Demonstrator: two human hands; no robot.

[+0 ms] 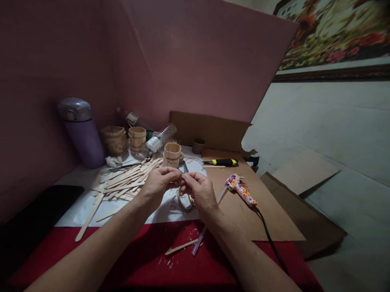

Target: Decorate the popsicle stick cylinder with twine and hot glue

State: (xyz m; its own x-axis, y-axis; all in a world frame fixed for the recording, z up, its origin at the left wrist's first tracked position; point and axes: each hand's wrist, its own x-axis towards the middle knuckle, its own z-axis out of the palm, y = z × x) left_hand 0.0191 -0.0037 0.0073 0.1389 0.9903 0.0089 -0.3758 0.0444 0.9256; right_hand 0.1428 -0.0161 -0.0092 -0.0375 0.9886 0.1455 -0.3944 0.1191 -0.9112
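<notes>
My left hand [163,181] and my right hand [198,187] meet over the white paper [166,211], fingertips pinched close together. Whatever lies between them is too small to make out. Below the right fingers a pair of scissors [185,202] with gold-coloured handles rests on the paper, partly hidden. Just behind the hands stands a small cup made of wooden sticks [172,152]. A heap of flat wooden craft sticks [125,179] spreads to the left of my left hand. A glue gun [241,190] with a colourful pattern lies right of my right hand, a glue stick [199,241] nearby.
A purple bottle [85,137] stands at the left, near two wooden cups [114,140]. A clear plastic bottle [161,138] lies behind the sticks. On the cardboard [269,222] is a yellow-black utility knife [225,162]. The glue gun's black cord [270,235] trails over the front edge.
</notes>
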